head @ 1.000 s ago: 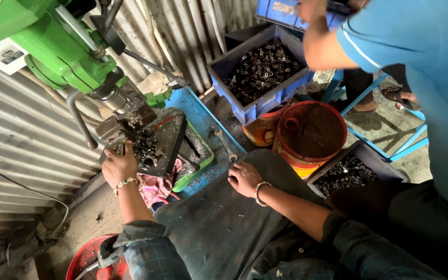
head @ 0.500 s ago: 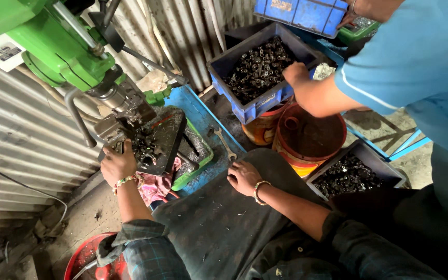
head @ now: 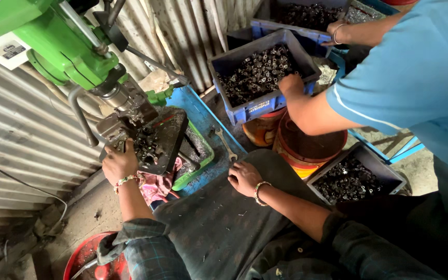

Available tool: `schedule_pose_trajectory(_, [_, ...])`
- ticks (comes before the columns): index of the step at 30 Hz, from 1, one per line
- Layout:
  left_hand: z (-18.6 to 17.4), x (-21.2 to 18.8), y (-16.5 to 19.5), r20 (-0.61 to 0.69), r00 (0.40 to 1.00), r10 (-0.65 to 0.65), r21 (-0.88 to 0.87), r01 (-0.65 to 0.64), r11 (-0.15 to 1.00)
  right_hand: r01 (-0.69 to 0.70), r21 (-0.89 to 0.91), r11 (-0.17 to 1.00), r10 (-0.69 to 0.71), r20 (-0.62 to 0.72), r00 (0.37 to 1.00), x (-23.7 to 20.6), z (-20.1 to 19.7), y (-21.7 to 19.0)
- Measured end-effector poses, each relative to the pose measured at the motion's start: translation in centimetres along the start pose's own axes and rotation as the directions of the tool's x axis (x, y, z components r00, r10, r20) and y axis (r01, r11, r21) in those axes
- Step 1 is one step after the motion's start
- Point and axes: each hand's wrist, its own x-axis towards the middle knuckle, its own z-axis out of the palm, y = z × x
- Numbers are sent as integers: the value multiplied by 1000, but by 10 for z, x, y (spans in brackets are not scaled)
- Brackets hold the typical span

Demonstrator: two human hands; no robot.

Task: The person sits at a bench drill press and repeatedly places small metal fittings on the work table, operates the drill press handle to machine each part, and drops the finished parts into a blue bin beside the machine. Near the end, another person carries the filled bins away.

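Note:
My left hand (head: 119, 163) grips the near edge of the dark metal work table (head: 164, 140) under the green drill press (head: 63, 46), where small metal parts lie below the spindle. My right hand (head: 245, 178) rests palm down, fingers loosely curled, on my dark-trousered knee (head: 219, 223) and holds nothing. A beaded bracelet sits on each wrist. A spanner (head: 226, 145) lies on the blue base just beyond my right hand.
A person in a blue shirt (head: 416, 78) leans in from the right, one hand on a blue crate of small metal parts (head: 260, 72). Another parts crate (head: 353, 179), an orange bucket (head: 307, 150), a red tub (head: 86, 256) and corrugated metal walls surround me.
The other person has bent lower and moved a hand from the raised crate down onto the blue crate's edge. My own hands have stayed where they were.

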Motion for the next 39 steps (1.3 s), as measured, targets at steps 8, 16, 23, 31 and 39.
schedule_pose_trajectory(8, [-7,-5,5,35,999,-32,17,31,999,7,-3,1000,-7,-3,1000,1,3,2])
schedule_pose_trajectory(16, [-4,-1,2,-14,1000,9,-5,-9,1000,18,9,1000,-18,-17,1000,1,3,3])
schedule_pose_trajectory(23, [-6,-6,5,9,1000,-21,-3,22,1000,18,-7,1000,-19,-19,1000,0,4,3])
schedule_pose_trajectory(31, [1,2,-2,-7,1000,20,23,-20,1000,10,21,1000,-11,9,1000,-4,14,-4])
schedule_pose_trajectory(39, [2,0,-2,-20,1000,-17,-19,16,1000,60,16,998,-61,119,991,-2,21,-31])
